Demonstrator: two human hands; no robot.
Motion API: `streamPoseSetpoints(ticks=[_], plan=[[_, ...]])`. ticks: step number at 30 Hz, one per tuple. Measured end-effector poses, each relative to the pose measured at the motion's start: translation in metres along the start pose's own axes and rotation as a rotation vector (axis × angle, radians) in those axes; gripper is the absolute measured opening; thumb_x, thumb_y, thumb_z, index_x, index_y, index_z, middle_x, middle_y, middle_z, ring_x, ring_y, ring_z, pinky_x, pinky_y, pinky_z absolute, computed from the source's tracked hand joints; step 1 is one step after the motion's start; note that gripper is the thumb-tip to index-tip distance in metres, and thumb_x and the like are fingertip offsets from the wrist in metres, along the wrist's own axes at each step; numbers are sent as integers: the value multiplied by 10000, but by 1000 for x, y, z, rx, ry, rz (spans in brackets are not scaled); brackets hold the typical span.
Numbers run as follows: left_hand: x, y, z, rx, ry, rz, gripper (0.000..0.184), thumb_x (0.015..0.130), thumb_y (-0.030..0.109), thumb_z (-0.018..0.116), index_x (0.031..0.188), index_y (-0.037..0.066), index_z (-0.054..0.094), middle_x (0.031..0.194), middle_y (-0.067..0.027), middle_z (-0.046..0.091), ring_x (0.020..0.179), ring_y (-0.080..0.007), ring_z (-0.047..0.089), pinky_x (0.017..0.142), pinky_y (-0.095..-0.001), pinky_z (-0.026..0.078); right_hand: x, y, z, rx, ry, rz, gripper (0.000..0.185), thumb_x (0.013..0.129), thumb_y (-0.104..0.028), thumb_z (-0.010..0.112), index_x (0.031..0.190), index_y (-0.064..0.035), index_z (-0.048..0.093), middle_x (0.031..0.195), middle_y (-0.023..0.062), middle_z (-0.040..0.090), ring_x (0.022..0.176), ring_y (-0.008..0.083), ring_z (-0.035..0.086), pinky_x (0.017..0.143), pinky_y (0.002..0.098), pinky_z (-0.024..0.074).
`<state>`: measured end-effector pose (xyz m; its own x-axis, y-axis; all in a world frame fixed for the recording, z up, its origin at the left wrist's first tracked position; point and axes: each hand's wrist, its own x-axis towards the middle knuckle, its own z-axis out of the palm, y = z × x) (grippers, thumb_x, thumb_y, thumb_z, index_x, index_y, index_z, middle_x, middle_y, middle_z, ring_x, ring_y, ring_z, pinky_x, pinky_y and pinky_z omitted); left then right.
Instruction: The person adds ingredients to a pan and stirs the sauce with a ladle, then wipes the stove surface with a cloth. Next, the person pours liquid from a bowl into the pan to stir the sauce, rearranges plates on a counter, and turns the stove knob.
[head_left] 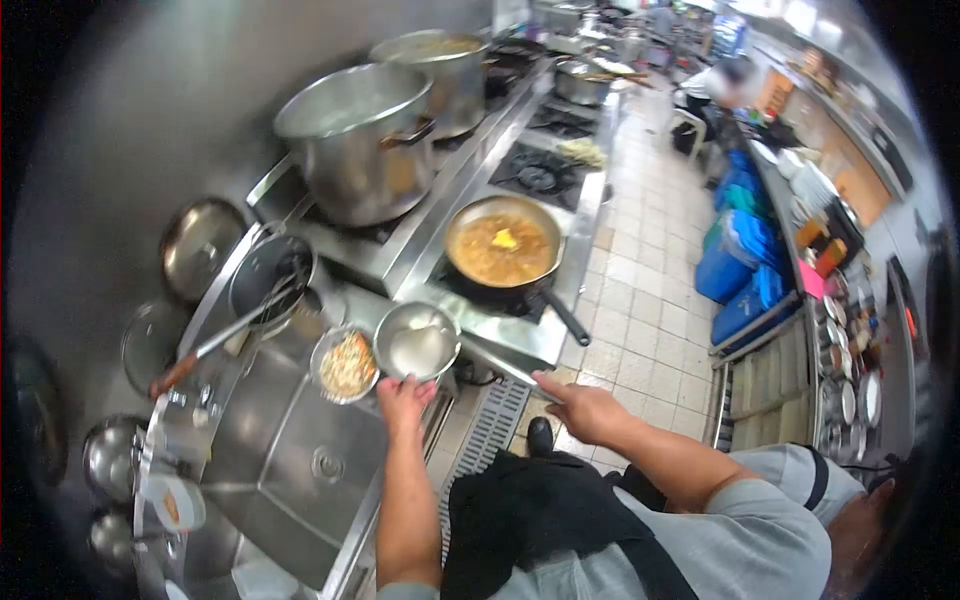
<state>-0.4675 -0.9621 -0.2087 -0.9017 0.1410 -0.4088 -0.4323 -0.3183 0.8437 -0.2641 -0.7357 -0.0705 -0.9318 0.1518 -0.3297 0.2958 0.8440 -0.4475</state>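
A round metal saucepan (pixel 418 355) with whitish liquid in it is in front of me, between the sink and the stove. My left hand (pixel 405 398) grips its near rim, fingers curled at the edge. A long metal handle runs from the pan's right side, and my right hand (pixel 590 412) is closed around its end. Just left of the saucepan stands a bowl (pixel 345 385) of shredded pale and orange food. Beyond, on a burner, sits a frying pan (pixel 503 245) holding brown liquid with a yellow lump near its middle; its dark handle points toward the aisle.
Two large stockpots (pixel 355 150) stand on the left stove. A dark pot (pixel 270 280) with a wooden-handled tool (pixel 215 345) rests beyond the sink (pixel 290 460). Blue bins (pixel 735 255) line the right side. Another person (pixel 715 85) is farther down the tiled aisle (pixel 640 260).
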Motion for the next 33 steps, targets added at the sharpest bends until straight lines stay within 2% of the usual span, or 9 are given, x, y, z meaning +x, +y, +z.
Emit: streamPoseSetpoints(ticks=[4, 8, 13, 17, 18, 21, 25, 26, 33], plan=[[3, 0, 0, -18, -28, -8, 205, 932, 12, 526, 1027, 32, 345, 886, -171, 564, 703, -278, 671, 604, -370, 607, 9, 0, 24, 56, -93, 60, 590, 942, -282, 530, 1476, -227, 284, 1082, 251, 627, 941, 426, 625, 809, 500, 491], [3, 4, 2, -10, 19, -5, 157, 932, 37, 538, 1000, 33, 397, 885, -132, 576, 727, -257, 666, 631, -355, 600, 12, 6, 26, 280, -104, 49, 597, 950, -279, 521, 1480, -156, 277, 1160, 299, 589, 1062, 442, 583, 909, 469, 460], [7, 2, -3, -6, 32, 8, 166, 928, 36, 547, 998, 46, 397, 861, -117, 557, 682, -233, 636, 632, -354, 603, 15, 23, 25, 395, -86, -138, 611, 951, -273, 521, 1479, -79, 283, 1246, 286, 559, 1151, 406, 552, 979, 416, 422], [7, 2, -2, -31, 41, -11, 212, 928, 27, 545, 1018, 52, 355, 876, -136, 549, 690, -251, 640, 618, -370, 607, -1, 0, -24, 119, -128, -54, 567, 953, -292, 525, 1458, -122, 334, 1037, 288, 625, 977, 443, 601, 851, 493, 467], [5, 3, 0, -26, 39, -7, 211, 928, 25, 544, 1015, 52, 353, 878, -137, 550, 692, -253, 642, 619, -370, 607, 3, 10, -13, 132, -19, -165, 547, 960, -317, 507, 1450, -139, 342, 938, 285, 629, 896, 459, 602, 789, 526, 466], [2, 8, 7, -20, 34, -13, 209, 928, 21, 538, 1012, 52, 349, 885, -138, 552, 697, -257, 644, 618, -369, 606, 16, 16, 3, 111, 35, -154, 540, 968, -323, 487, 1453, -145, 330, 922, 276, 632, 875, 457, 603, 777, 526, 465], [10, 3, 8, -15, 69, -12, 200, 930, 19, 522, 1011, 55, 342, 897, -137, 555, 692, -253, 643, 613, -363, 603, 19, 12, 15, 296, -94, -98, 580, 977, -300, 466, 1470, -63, 271, 1180, 303, 574, 1089, 441, 561, 939, 476, 438], [11, 0, 8, -14, 69, -15, 200, 930, 19, 522, 1011, 55, 342, 897, -137, 555, 692, -253, 643, 613, -363, 603, 23, 14, 20, 364, -108, -142, 599, 986, -304, 457, 1467, -15, 250, 1333, 297, 479, 1224, 413, 489, 1037, 429, 381], [13, -3, 4, -41, 96, 12, 208, 931, 25, 528, 1023, 59, 345, 924, -137, 554, 691, -244, 639, 611, -362, 602, 20, 26, 19, 454, -160, -175, 604, 989, -324, 463, 1469, -21, 255, 1399, 270, 430, 1289, 382, 440, 1072, 400, 354]])
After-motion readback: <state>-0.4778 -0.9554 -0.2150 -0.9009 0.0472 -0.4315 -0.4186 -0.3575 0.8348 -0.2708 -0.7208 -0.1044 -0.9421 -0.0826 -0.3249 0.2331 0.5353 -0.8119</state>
